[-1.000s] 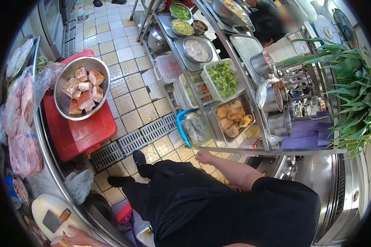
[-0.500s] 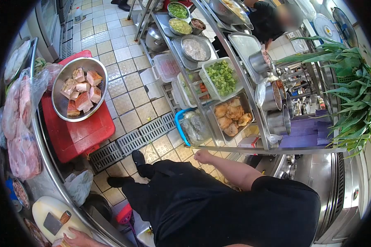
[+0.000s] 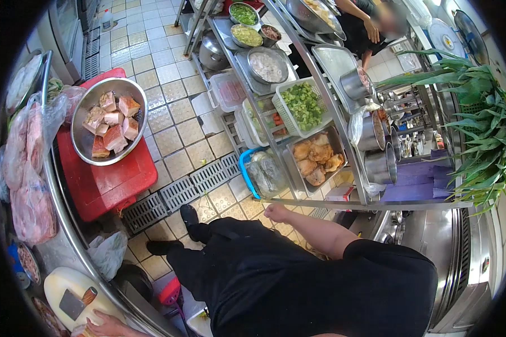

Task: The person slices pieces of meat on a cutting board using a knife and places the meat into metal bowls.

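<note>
At the lower left, my left hand (image 3: 105,324) lies on a round white cutting board (image 3: 55,281), its fingers against a pale piece of meat (image 3: 82,330) partly cut off by the frame. A cleaver (image 3: 73,304) with a wooden handle rests on the board just beyond my fingers. My right hand (image 3: 276,213) hangs closed in a loose fist just below the front rail of the metal shelf rack (image 3: 315,203). Nothing shows in it. A steel bowl (image 3: 78,147) of roast pork chunks (image 3: 113,124) sits beyond my left hand on a red stool-like stand (image 3: 104,191).
Bagged raw meat (image 3: 32,210) lies on the steel counter (image 3: 73,230) at left. The rack holds broccoli (image 3: 303,106), a tray of browned meat (image 3: 315,157) and steel pots (image 3: 380,164). Green leaves (image 3: 478,132) hang at right. A co-worker (image 3: 354,28) stands behind the rack.
The co-worker behind the rack has raised an arm, bringing a hand up near the head. My own hands, the cleaver and the pork bowl stay almost where they were.
</note>
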A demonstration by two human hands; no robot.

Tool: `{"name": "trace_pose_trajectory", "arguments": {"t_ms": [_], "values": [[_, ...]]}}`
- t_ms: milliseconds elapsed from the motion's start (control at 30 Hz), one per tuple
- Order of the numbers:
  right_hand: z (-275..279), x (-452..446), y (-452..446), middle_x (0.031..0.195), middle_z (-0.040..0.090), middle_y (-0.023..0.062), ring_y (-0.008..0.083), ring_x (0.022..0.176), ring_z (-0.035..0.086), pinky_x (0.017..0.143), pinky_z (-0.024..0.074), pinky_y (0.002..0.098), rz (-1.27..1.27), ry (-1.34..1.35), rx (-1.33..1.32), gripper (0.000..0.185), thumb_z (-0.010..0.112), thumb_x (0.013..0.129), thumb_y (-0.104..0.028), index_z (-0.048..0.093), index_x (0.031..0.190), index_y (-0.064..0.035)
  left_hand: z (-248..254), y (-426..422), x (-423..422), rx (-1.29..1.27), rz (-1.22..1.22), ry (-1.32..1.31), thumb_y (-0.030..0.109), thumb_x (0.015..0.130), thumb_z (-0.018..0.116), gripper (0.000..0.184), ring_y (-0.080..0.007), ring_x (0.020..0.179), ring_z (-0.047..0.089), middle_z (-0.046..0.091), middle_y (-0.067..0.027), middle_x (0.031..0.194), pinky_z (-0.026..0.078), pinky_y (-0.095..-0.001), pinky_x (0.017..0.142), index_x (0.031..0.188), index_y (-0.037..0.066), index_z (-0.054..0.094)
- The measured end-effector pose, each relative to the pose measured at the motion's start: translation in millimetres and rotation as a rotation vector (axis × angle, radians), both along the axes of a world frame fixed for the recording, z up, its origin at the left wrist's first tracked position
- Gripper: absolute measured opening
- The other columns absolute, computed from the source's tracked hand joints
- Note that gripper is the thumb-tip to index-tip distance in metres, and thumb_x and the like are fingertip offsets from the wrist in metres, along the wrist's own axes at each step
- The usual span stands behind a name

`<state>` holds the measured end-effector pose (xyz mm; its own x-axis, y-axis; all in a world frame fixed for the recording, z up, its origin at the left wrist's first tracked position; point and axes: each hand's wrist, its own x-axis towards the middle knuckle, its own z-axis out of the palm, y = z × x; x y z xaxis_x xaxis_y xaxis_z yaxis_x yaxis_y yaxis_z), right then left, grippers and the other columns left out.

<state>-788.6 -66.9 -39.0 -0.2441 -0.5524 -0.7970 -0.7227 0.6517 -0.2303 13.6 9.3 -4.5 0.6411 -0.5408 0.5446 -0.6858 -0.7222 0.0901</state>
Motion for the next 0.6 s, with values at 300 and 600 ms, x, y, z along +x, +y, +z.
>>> {"name": "trace_pose_trajectory", "arguments": {"t_ms": [300, 600], "values": [[109.3, 40.5, -146.3, 0.138, 0.054, 0.0294, 0.0403, 0.127, 0.055, 0.107, 0.0437, 0.0433, -0.332, 0.177, -0.852, 0.064, 0.069, 0.091, -0.041, 0.053, 0.133, 0.0045, 125.3, -131.0, -217.7, -0.375, -0.749, 0.381, 0.018, 0.093, 0.069, 0.050, -0.0409, 0.129, 0.052, 0.054, -0.0237, 0.139, 0.038, -0.0511, 0.112, 0.135, -0.003, 0.051], [182.7, 113.7, -242.0, 0.164, 0.016, 0.0312, 0.0486, 0.150, 0.021, 0.120, 0.0161, 0.0632, -0.133, 0.550, -0.579, 0.076, 0.057, 0.096, -0.032, 0.025, 0.157, 0.0014, 144.0, -319.0, -489.7, 0.596, -1.544, 0.569, 0.029, 0.085, 0.076, 0.083, -0.0397, 0.145, 0.034, 0.036, -0.0263, 0.157, 0.027, -0.0483, 0.121, 0.150, -0.003, 0.037]]}}
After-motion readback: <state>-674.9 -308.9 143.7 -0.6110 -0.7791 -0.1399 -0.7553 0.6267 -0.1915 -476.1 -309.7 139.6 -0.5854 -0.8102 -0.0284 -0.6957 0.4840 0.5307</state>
